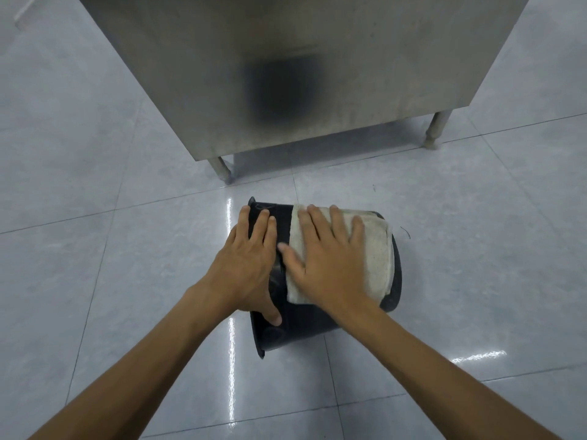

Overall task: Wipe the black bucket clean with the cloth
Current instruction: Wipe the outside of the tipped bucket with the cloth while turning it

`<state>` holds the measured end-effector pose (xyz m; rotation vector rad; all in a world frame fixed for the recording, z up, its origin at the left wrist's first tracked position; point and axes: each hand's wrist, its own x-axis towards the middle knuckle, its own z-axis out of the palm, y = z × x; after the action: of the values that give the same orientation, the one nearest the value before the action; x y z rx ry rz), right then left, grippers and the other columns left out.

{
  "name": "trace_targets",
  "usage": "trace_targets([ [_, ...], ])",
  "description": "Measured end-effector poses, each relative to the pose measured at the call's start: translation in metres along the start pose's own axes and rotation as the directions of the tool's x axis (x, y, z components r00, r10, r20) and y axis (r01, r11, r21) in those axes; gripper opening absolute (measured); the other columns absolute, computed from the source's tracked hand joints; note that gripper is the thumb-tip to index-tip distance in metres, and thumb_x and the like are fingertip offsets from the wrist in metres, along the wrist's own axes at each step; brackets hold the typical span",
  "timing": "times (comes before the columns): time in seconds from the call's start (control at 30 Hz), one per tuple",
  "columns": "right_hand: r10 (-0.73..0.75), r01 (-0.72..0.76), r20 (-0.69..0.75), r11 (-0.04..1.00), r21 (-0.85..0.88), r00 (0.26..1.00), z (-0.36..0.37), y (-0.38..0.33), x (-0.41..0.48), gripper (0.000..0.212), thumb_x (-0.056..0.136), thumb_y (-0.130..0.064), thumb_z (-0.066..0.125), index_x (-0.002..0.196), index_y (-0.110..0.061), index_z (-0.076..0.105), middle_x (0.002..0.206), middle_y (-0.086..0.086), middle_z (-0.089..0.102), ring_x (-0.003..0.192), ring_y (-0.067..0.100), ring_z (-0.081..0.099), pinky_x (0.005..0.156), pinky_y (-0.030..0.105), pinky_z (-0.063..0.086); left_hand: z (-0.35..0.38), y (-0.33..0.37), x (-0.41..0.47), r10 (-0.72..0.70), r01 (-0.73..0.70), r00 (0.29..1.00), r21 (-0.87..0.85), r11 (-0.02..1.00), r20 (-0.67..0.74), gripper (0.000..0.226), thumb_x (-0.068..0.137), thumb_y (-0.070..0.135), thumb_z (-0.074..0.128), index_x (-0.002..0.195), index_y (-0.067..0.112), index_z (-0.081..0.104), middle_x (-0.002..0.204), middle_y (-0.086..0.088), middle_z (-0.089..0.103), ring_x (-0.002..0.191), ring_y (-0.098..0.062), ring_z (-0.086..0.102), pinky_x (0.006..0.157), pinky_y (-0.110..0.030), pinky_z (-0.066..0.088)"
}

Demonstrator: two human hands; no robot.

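Head view looks down at a black bucket point(298, 322) lying on its side on the glossy tiled floor point(444, 249), at lower centre of the frame, its rim pointing left. Both hands are flat with fingers spread: the left hand point(247, 265) presses the bucket's wall near the rim, the right hand point(330, 265) presses a folded pale cloth point(378, 262) against the wall just beside it. A steel cabinet point(317, 58) on legs fills the upper centre.
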<state>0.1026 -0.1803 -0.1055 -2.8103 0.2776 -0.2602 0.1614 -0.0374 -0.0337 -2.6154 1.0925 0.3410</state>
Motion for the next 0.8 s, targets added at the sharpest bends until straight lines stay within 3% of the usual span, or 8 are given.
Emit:
trace_targets([
  [0.1, -0.07, 0.069, -0.117, 0.998, -0.013, 0.991, 0.013, -0.002, -0.037, 0.073, 0.104, -0.066, 0.033, 0.153, -0.015, 0.048, 0.16, 0.006, 0.046, 0.151, 0.037, 0.036, 0.119, 0.067, 0.023, 0.004, -0.001, -0.001, -0.027, 0.03, 0.999, -0.059, 0.998, 0.044, 0.16, 0.043, 0.085, 0.073, 0.153, 0.005, -0.012, 0.162, -0.015, -0.009, 0.144, -0.04, -0.025, 0.121, -0.05, -0.005],
  [0.2, -0.101, 0.096, -0.165, 0.995, -0.034, 0.981, 0.014, -0.001, -0.038, 0.068, 0.105, -0.064, 0.034, 0.151, -0.017, 0.052, 0.158, 0.003, 0.049, 0.149, 0.035, 0.041, 0.118, 0.066, 0.026, 0.006, -0.002, -0.002, -0.003, 0.004, 1.0, -0.036, 0.999, 0.016, 0.156, 0.047, 0.087, 0.07, 0.152, 0.005, -0.013, 0.162, -0.016, -0.009, 0.142, -0.039, -0.027, 0.116, -0.047, -0.019],
  [0.27, -0.06, 0.057, -0.124, 0.998, -0.026, 0.99, 0.006, -0.001, -0.018, 0.064, 0.107, -0.061, 0.028, 0.149, -0.019, 0.053, 0.155, 0.001, 0.053, 0.146, 0.032, 0.044, 0.117, 0.064, 0.027, 0.004, -0.002, 0.0, 0.033, -0.033, 0.999, -0.001, 0.999, -0.023, 0.153, 0.048, 0.088, 0.067, 0.152, 0.007, -0.01, 0.162, -0.017, -0.003, 0.139, -0.035, -0.026, 0.106, -0.043, -0.03],
  [0.4, 0.091, -0.091, 0.124, 0.996, -0.006, 0.988, -0.01, -0.007, 0.041, 0.064, 0.108, -0.057, 0.016, 0.143, -0.022, 0.056, 0.146, -0.001, 0.06, 0.141, 0.031, 0.047, 0.116, 0.066, 0.022, 0.007, -0.002, -0.002, 0.036, -0.037, 0.999, -0.003, 0.999, -0.03, 0.157, 0.043, 0.091, 0.065, 0.153, 0.005, -0.005, 0.161, -0.019, 0.003, 0.144, -0.04, -0.017, 0.118, -0.052, -0.014],
  [0.47, 0.127, -0.124, 0.155, 0.992, -0.032, 0.98, -0.01, -0.014, 0.056, 0.065, 0.108, -0.056, 0.016, 0.134, -0.018, 0.061, 0.137, 0.002, 0.065, 0.135, 0.032, 0.051, 0.115, 0.066, 0.025, 0.007, 0.0, -0.005, 0.034, -0.033, 0.999, 0.014, 0.999, -0.033, 0.159, 0.041, 0.092, 0.065, 0.153, 0.001, -0.002, 0.161, -0.02, 0.004, 0.142, -0.038, -0.019, 0.115, -0.049, -0.019],
  [0.53, 0.116, -0.108, 0.122, 0.992, -0.072, 0.986, -0.008, -0.018, 0.048, 0.068, 0.107, -0.056, 0.014, 0.139, -0.015, 0.057, 0.14, 0.004, 0.063, 0.137, 0.033, 0.048, 0.114, 0.063, 0.027, 0.007, -0.001, -0.005, 0.027, -0.027, 0.999, -0.004, 1.0, -0.018, 0.16, 0.039, 0.091, 0.067, 0.153, 0.003, -0.003, 0.161, -0.019, 0.005, 0.142, -0.036, -0.017, 0.116, -0.049, -0.017],
  [0.63, 0.037, -0.038, -0.019, 0.996, -0.075, 0.999, 0.001, -0.016, 0.004, 0.067, 0.109, -0.056, 0.023, 0.15, -0.011, 0.05, 0.154, 0.01, 0.053, 0.146, 0.037, 0.042, 0.117, 0.064, 0.027, 0.008, -0.006, 0.001, 0.012, -0.01, 0.999, -0.04, 0.999, 0.041, 0.162, 0.039, 0.089, 0.07, 0.153, 0.004, -0.007, 0.163, -0.017, -0.005, 0.146, -0.039, -0.021, 0.121, -0.053, 0.0],
  [0.8, -0.099, 0.091, -0.215, 0.995, -0.048, 0.972, 0.019, -0.009, -0.045, 0.058, 0.111, -0.047, 0.032, 0.151, -0.011, 0.052, 0.158, 0.008, 0.049, 0.149, 0.035, 0.042, 0.119, 0.064, 0.028, 0.008, -0.01, 0.003, 0.018, -0.019, 1.0, -0.036, 0.999, -0.017, 0.161, 0.042, 0.088, 0.072, 0.149, 0.008, -0.017, 0.164, -0.015, -0.005, 0.13, -0.022, -0.045, 0.103, -0.039, -0.025],
])
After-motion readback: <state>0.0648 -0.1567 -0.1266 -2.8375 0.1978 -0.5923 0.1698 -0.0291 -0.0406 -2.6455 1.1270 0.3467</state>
